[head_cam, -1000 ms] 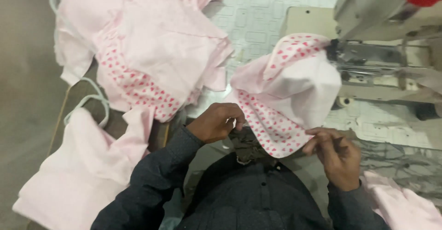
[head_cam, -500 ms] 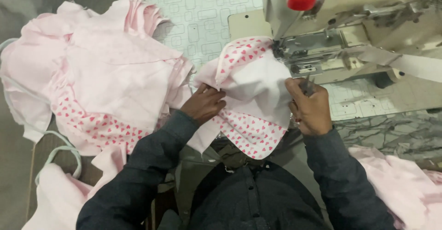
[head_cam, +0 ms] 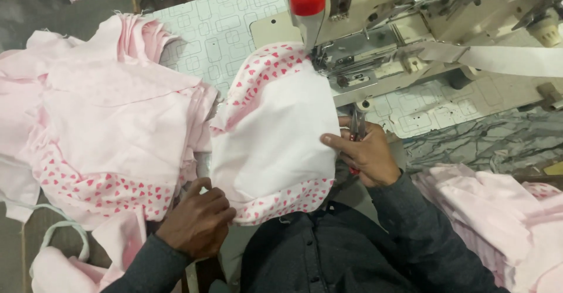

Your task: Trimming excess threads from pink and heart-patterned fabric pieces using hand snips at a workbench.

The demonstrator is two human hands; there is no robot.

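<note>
The person is spreading the pink heart-trimmed garment (head_cam: 275,134) flat under the sewing machine (head_cam: 375,41), left hand (head_cam: 196,222) pinching its hem, right hand (head_cam: 363,155) clasping small snips while steadying the edge, ideally taut.

Soft, even light is falling from above, leaving only faint shadows under the pink garment (head_cam: 275,140) and beside the sewing machine (head_cam: 399,23). The white cloth is glaring slightly, while edges are looking a little soft and grainy.
</note>
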